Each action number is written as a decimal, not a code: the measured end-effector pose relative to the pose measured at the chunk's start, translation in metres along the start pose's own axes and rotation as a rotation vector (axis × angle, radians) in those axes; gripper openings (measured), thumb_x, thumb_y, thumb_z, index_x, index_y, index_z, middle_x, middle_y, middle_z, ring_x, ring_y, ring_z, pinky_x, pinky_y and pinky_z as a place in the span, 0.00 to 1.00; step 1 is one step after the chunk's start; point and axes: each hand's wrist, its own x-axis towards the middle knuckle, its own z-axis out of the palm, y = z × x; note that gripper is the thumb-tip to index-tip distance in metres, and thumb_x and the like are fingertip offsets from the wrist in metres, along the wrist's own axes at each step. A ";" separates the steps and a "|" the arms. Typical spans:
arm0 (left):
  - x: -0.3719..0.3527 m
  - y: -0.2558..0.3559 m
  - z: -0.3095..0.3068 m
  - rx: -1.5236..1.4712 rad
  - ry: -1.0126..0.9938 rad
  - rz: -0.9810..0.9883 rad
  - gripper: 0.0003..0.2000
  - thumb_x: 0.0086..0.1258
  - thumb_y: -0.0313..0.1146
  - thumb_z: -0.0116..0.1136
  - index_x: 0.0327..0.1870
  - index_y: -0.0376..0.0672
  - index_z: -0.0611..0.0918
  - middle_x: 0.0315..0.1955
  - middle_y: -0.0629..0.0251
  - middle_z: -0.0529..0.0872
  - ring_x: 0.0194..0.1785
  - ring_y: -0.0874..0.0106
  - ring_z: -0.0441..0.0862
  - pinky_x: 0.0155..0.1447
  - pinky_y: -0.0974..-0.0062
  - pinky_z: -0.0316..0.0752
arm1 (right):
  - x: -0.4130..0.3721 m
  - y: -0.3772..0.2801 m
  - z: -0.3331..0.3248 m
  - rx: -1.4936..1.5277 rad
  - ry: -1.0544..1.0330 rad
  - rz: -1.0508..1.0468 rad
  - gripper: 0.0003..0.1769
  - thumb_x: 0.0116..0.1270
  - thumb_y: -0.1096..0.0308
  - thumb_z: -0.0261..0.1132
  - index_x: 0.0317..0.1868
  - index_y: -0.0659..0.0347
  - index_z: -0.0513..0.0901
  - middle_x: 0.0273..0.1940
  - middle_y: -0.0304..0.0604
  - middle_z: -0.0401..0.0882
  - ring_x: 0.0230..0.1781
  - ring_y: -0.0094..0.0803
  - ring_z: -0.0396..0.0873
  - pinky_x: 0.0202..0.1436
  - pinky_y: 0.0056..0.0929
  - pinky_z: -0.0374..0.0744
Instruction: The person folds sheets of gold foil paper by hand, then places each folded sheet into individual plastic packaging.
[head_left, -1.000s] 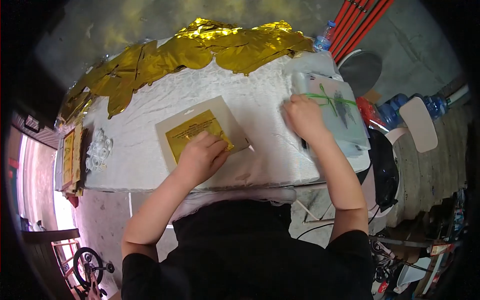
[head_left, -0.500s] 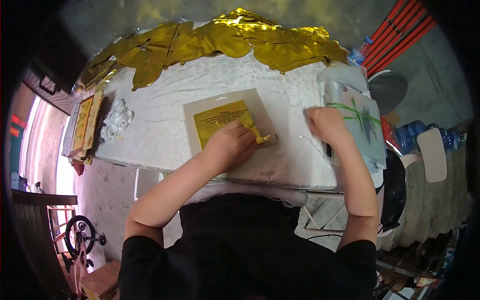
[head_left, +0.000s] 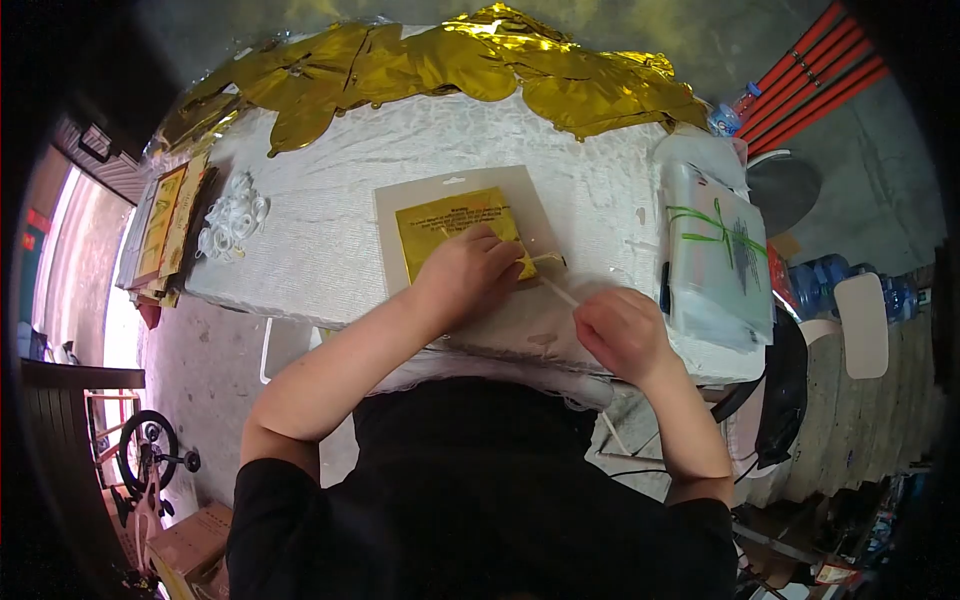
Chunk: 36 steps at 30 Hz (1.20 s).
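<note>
A folded gold foil balloon [head_left: 425, 222] with printed warning text lies on a grey card [head_left: 535, 205] with a hanging slot. My left hand [head_left: 468, 270] rests over its lower right part, fingers curled and pressed together on the foil, hiding that corner. From beside those fingers a thin pale strip [head_left: 557, 292] slants down to the right. My right hand [head_left: 622, 330] is closed at the strip's lower end, just right of the card and above the white-covered table [head_left: 320, 215]. The far end of the strip is hidden in its fingers.
Gold foil balloons [head_left: 430, 70] are spread along the table's back edge. White ribbon coils [head_left: 235, 215] and a stack of printed cards [head_left: 165, 230] sit at the left. Clear plastic bags [head_left: 700, 270] tied with green ribbon lie at the right, close to my right hand.
My right hand has moved left and nearer my body, from beside the plastic bags towards my left hand. The pale strip now shows between them. My left hand stays on the foil.
</note>
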 end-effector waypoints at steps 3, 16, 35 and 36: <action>0.001 0.002 -0.002 -0.008 0.026 0.006 0.05 0.56 0.28 0.60 0.33 0.39 0.79 0.24 0.59 0.79 0.32 0.59 0.76 0.36 0.64 0.74 | 0.001 0.008 0.005 -0.102 -0.065 -0.036 0.09 0.44 0.78 0.66 0.27 0.61 0.75 0.26 0.41 0.74 0.25 0.37 0.76 0.29 0.32 0.75; 0.000 0.001 -0.003 0.003 -0.032 0.057 0.05 0.53 0.31 0.63 0.27 0.43 0.79 0.25 0.63 0.80 0.34 0.62 0.76 0.40 0.67 0.74 | 0.014 0.011 0.018 0.028 -0.143 0.170 0.13 0.47 0.73 0.70 0.34 0.63 0.77 0.33 0.44 0.75 0.34 0.42 0.76 0.36 0.34 0.76; 0.003 0.008 -0.013 0.075 -0.190 0.091 0.03 0.55 0.30 0.60 0.28 0.42 0.80 0.29 0.62 0.82 0.39 0.60 0.78 0.44 0.66 0.75 | 0.017 0.025 0.038 -0.166 -0.148 0.124 0.08 0.50 0.70 0.68 0.25 0.60 0.75 0.24 0.42 0.72 0.26 0.40 0.75 0.28 0.35 0.73; 0.004 0.011 -0.018 0.075 -0.188 0.090 0.03 0.55 0.30 0.60 0.28 0.42 0.80 0.29 0.62 0.82 0.39 0.60 0.78 0.44 0.66 0.75 | 0.018 0.024 0.036 -0.166 -0.149 0.122 0.08 0.50 0.70 0.68 0.25 0.60 0.75 0.24 0.42 0.72 0.26 0.40 0.75 0.28 0.35 0.73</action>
